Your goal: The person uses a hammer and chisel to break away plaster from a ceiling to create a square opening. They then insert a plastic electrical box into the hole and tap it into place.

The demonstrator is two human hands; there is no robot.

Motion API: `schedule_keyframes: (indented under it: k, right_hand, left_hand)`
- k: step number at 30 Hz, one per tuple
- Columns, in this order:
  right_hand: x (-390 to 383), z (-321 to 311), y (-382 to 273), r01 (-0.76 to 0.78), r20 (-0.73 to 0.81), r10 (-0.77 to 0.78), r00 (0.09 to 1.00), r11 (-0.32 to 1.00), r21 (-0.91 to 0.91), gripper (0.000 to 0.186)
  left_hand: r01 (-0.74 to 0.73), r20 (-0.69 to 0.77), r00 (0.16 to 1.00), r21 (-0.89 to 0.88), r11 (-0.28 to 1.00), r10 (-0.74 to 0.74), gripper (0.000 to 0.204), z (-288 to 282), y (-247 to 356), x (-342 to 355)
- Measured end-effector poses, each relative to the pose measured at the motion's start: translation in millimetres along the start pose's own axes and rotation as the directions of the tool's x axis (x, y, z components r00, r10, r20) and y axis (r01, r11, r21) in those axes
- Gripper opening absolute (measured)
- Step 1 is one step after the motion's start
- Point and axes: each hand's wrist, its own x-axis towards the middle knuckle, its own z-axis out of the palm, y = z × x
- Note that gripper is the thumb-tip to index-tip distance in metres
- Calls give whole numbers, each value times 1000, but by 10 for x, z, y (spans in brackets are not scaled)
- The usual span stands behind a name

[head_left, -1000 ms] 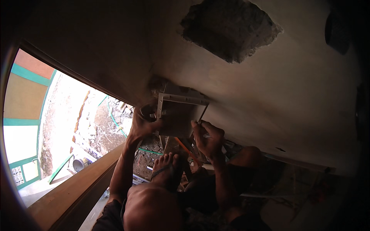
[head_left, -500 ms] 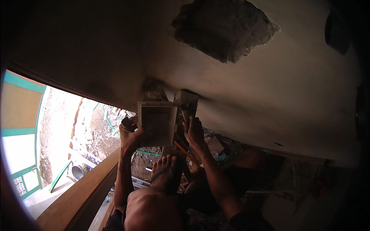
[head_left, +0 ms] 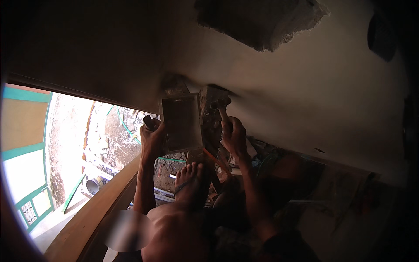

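Observation:
My left hand [head_left: 151, 137] holds a rectangular, lipped box or frame [head_left: 181, 123] by its left side, along with a dark object [head_left: 149, 122] too shadowed to name. My right hand [head_left: 234, 133] is closed on the handle of a hammer [head_left: 221, 103], its head just right of the box's upper part. Behind both is a rough grey block [head_left: 212, 93] against the plastered wall. Below the box my bare foot in a strap sandal [head_left: 187, 179] rests on a narrow board.
The wall has a large broken recess [head_left: 262, 22] above and a dark round opening [head_left: 380, 37] at right. A wooden beam [head_left: 89, 209] runs along the lower left. Beyond lie bright rubble, a green hose, a bucket [head_left: 94, 185] and a teal-framed panel [head_left: 24, 126].
The box has shifted left and turned more upright. My right hand has left its corner and now holds the hammer up beside it. My left hand moved slightly left with the box.

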Motion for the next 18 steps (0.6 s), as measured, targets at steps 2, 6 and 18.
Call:
schedule_keyframes:
  k: [2,6,18]
  right_hand:
    - [-90,-225,-155,-116,3,117,993,988,103,22]
    - [-310,-379,123,-273,-49,308,950,896,349,21]
    - [-501,-491,93,-375,54,422,905,732,569,24]
  left_hand:
    - [5,10,1000,-33,999,-5,29,29,-106,83]
    - [-102,172,979,-37,994,107,26,384,-9,203]
    - [-253,297,943,348,903,150,37,1143,-179,754]
